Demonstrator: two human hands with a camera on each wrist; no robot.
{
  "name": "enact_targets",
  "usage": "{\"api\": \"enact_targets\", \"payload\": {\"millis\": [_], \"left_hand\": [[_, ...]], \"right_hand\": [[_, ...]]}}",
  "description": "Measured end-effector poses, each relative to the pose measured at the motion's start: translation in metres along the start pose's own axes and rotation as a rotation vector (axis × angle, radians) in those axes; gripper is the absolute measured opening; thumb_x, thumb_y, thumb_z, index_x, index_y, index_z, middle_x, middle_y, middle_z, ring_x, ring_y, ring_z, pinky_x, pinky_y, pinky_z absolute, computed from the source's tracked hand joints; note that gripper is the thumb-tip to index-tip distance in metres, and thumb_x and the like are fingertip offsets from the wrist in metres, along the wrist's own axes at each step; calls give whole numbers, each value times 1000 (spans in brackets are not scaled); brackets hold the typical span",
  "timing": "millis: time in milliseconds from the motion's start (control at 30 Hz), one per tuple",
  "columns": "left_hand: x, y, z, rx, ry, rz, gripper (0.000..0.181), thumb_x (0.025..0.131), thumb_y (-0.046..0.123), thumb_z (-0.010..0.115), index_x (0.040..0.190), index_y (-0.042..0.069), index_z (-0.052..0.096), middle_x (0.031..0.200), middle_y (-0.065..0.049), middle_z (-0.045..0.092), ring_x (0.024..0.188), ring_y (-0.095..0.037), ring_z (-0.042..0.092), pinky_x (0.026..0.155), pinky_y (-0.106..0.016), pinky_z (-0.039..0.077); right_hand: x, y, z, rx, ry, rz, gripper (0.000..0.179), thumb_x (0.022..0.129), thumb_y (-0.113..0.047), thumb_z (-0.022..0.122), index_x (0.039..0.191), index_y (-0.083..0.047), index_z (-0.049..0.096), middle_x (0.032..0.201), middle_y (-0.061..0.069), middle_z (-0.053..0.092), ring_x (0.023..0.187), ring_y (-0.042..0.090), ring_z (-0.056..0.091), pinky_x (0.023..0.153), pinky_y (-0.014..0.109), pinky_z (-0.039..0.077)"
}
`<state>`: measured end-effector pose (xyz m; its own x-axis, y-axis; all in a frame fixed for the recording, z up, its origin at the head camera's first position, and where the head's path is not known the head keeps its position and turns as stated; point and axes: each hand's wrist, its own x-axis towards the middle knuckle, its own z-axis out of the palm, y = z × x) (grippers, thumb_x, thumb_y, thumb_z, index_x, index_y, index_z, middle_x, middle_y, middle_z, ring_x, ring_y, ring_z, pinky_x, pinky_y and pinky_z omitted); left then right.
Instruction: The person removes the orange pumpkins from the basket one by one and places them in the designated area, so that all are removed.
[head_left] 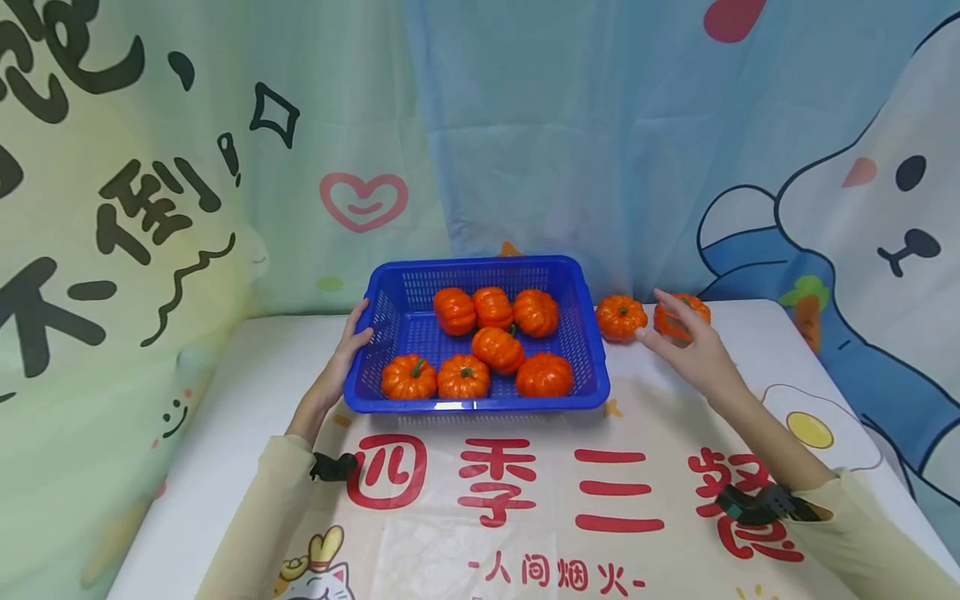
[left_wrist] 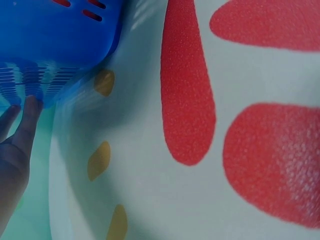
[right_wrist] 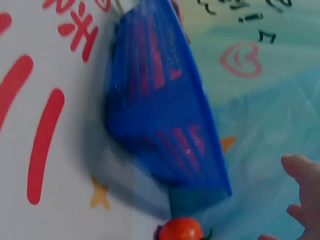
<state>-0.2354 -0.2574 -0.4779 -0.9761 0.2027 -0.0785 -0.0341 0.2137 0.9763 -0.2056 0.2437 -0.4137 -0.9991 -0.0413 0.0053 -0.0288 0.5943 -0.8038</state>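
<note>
A blue plastic basket (head_left: 480, 406) with slotted walls holds several small orange pumpkins (head_left: 465, 377). At its left end my left hand (head_left: 341, 354) grips the rim; in the left wrist view two fingers (left_wrist: 31, 115) lie against the outer wall. My right hand (head_left: 693, 350) is to the right of the basket with thumb and fingers spread. It hovers over the rightmost pumpkin (head_left: 693, 306) and partly hides it. Another pumpkin (head_left: 621, 318) sits between that hand and the basket. In the right wrist view the spread fingers (right_wrist: 305, 172) hold nothing.
A white table (head_left: 255, 400) bears a printed cloth with red characters (head_left: 618, 489). Behind it hangs a patterned curtain (head_left: 510, 150) with a heart and a cartoon animal. Dark wrist devices (head_left: 333, 467) sit on both forearms.
</note>
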Motion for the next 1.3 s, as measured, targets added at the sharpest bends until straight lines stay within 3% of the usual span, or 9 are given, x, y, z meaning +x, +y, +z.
{"api": "enact_targets", "payload": {"millis": [367,633,867,1000,1167,1300], "left_hand": [[0,1,2,1,0,2,59,101,39,26,155,40,1,165,1,-7,151,-34,2,118,-65,2],[0,3,3,6,2,3,59,101,40,26,154,40,1,165,1,-7,151,-34,2,118,-66,2],[0,3,3,14,2,1,59,101,40,26,154,41,0,165,1,-7,151,-35,2,117,-67,3],[0,5,2,13,1,3,60,101,40,26,154,40,0,165,0,-7,151,-35,2,118,-67,3],[-1,5,1,-6,8,8,60,101,38,27,155,38,1,165,-1,-7,150,-36,3,118,-65,3],[-2,3,2,-10,6,0,60,101,38,27,155,37,1,165,-1,-7,150,-36,3,118,-65,4]], "right_hand": [[-15,-20,7,38,-81,-31,74,93,-42,61,155,-22,26,156,21,32,136,47,40,93,56,48],[-19,-36,15,61,-166,-18,75,92,-41,63,154,-22,27,154,19,35,135,44,43,97,53,47],[-20,-61,29,56,-262,-103,71,91,-36,66,152,-21,33,153,16,38,134,40,45,102,52,46],[-12,-72,41,35,-352,-94,68,91,-39,66,149,-17,38,151,17,40,132,40,48,98,51,50],[11,-90,60,-27,-475,-10,70,90,-44,65,147,-13,40,144,20,47,123,37,57,96,47,53],[32,-97,79,-30,-535,64,72,89,-42,67,147,-10,39,145,23,45,115,35,63,94,42,54]]}}
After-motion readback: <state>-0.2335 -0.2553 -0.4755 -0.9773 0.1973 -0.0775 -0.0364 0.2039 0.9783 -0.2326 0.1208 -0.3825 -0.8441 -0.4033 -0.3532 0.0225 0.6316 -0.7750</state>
